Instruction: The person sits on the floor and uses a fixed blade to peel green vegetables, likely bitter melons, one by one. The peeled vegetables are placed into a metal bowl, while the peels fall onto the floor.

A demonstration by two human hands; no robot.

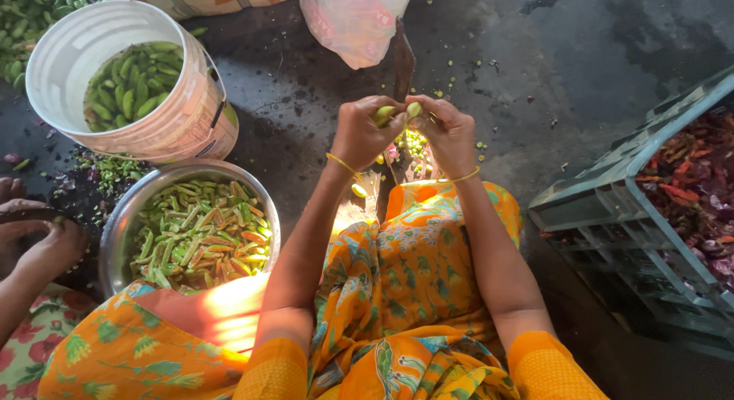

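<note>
Together, left hand and right hand pinch one green pod (fingers closed on it) beyond the steel bowl of cut pods.

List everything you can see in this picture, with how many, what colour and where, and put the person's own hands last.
bucket: one, white, upper left, holding whole green pods in water
metal bowl: one, silver, below the bucket, full of cut green pods
upright blade: one, dark, on the floor just beyond the hands
green pod: one, pale green, held between both hands at the blade
plastic bag: one, pinkish white, top centre
crate: one, grey-green, right edge, holding red and purple scraps
another person's hand: at least one, left edge
bangles: two, yellow, one on each wrist
left hand: gripping the pod
right hand: gripping the pod
</note>
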